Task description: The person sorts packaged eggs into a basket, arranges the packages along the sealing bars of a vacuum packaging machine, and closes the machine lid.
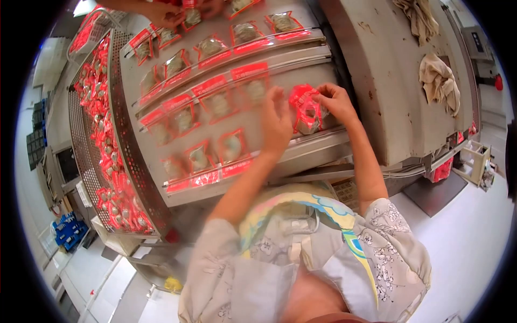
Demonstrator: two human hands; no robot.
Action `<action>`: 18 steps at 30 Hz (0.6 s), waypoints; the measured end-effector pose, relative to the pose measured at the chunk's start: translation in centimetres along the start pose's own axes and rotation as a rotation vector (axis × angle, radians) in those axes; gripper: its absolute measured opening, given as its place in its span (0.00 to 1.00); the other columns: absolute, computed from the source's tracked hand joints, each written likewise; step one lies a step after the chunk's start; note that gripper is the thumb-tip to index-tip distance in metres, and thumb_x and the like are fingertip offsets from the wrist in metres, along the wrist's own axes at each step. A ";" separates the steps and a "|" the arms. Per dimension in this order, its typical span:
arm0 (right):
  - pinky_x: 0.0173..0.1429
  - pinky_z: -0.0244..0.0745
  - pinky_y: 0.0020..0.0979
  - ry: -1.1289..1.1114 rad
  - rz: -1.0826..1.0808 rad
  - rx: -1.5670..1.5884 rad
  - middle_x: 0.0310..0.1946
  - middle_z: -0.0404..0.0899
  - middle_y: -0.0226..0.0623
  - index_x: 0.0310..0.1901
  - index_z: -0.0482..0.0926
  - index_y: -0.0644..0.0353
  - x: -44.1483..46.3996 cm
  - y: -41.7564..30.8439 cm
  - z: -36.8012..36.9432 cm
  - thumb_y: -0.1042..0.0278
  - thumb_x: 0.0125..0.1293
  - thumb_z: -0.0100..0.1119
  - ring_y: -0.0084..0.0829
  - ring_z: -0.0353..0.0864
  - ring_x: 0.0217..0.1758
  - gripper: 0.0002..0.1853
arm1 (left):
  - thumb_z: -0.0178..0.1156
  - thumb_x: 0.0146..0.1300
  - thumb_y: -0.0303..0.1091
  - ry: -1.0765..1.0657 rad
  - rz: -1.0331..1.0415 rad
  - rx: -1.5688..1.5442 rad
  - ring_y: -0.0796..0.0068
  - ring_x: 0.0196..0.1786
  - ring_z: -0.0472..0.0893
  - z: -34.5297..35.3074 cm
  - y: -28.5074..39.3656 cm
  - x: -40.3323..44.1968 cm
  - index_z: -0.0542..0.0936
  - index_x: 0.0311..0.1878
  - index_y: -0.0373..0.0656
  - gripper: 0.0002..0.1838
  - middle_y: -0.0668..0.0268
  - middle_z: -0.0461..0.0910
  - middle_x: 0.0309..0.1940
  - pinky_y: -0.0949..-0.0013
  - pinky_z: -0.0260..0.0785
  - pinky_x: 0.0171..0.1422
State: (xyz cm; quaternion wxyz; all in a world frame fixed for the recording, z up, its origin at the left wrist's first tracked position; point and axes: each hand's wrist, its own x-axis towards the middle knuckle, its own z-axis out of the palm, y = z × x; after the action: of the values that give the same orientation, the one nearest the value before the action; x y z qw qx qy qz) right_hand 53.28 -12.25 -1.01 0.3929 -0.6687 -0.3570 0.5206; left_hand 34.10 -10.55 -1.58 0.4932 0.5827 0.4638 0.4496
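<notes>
A red-and-clear plastic pouch (308, 116) with greyish-green contents stands at the right end of the near row on the metal worktop (202, 141). My right hand (336, 103) pinches its upper right side between thumb and fingers. To the left of that pouch is my left hand (277, 123), slightly blurred, its fingers raised and apart with nothing visible in them. Several similar pouches lie in rows, among them one pouch (219, 102) left of my left hand and another pouch (232, 148) nearer to me.
Metal bars (231, 82) run across the worktop between the rows. A perforated metal trough (121, 116) full of red pouches stands at the left. Another person's hands (171, 15) hold a pouch at the top. Cloths (439, 81) lie on the metal housing (382, 81) at right.
</notes>
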 end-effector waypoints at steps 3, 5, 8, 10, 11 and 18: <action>0.33 0.69 0.20 0.123 0.032 0.185 0.27 0.79 0.26 0.34 0.81 0.62 0.4 1.2 -0.2 0.68 0.57 0.69 0.15 0.73 0.29 0.09 | 0.57 0.62 0.22 -0.134 -0.198 -0.194 0.72 0.54 0.76 2.1 -3.4 0.7 0.68 0.61 0.37 0.22 0.59 0.77 0.52 0.69 0.70 0.59; 0.30 0.64 0.17 0.121 -0.043 0.264 0.26 0.77 0.23 0.34 0.79 0.60 0.8 0.9 0.5 0.68 0.60 0.67 0.12 0.71 0.27 0.07 | 0.60 0.58 0.22 -0.274 -0.228 -0.274 0.70 0.52 0.78 2.9 -4.6 1.6 0.69 0.60 0.38 0.25 0.58 0.78 0.50 0.67 0.70 0.58; 0.32 0.68 0.20 0.158 -0.067 0.354 0.27 0.79 0.27 0.34 0.80 0.63 2.0 1.1 1.1 0.67 0.56 0.71 0.15 0.73 0.28 0.11 | 0.62 0.58 0.22 -0.344 -0.206 -0.109 0.75 0.46 0.81 2.9 -1.4 3.4 0.72 0.58 0.37 0.23 0.62 0.81 0.45 0.70 0.73 0.53; 0.32 0.68 0.20 0.164 -0.117 0.441 0.28 0.79 0.26 0.34 0.80 0.62 2.4 1.2 1.6 0.67 0.56 0.71 0.15 0.73 0.28 0.10 | 0.62 0.60 0.23 -0.253 -0.162 -0.140 0.78 0.45 0.81 3.4 -1.6 3.8 0.74 0.55 0.36 0.19 0.64 0.82 0.43 0.73 0.74 0.50; 0.32 0.68 0.20 0.166 -0.147 0.484 0.28 0.79 0.26 0.34 0.80 0.61 2.6 1.1 1.6 0.67 0.57 0.71 0.15 0.73 0.28 0.10 | 0.62 0.61 0.24 -0.177 -0.182 -0.254 0.78 0.44 0.81 3.8 -1.6 3.9 0.75 0.53 0.36 0.17 0.64 0.82 0.42 0.74 0.73 0.49; 0.30 0.65 0.18 0.086 0.016 0.711 0.28 0.80 0.26 0.36 0.81 0.61 0.8 0.8 0.8 0.68 0.63 0.64 0.13 0.72 0.27 0.06 | 0.61 0.65 0.28 0.030 -0.273 -0.405 0.84 0.37 0.77 4.4 -3.3 2.7 0.78 0.45 0.36 0.08 0.68 0.81 0.36 0.79 0.70 0.42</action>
State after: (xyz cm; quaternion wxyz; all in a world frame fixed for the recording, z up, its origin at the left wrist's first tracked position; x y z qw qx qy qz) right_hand 52.70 -11.80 -2.16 0.6115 -0.5144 -0.1316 0.5866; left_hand 38.56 -8.32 -5.18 0.6493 0.3971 0.4460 0.4710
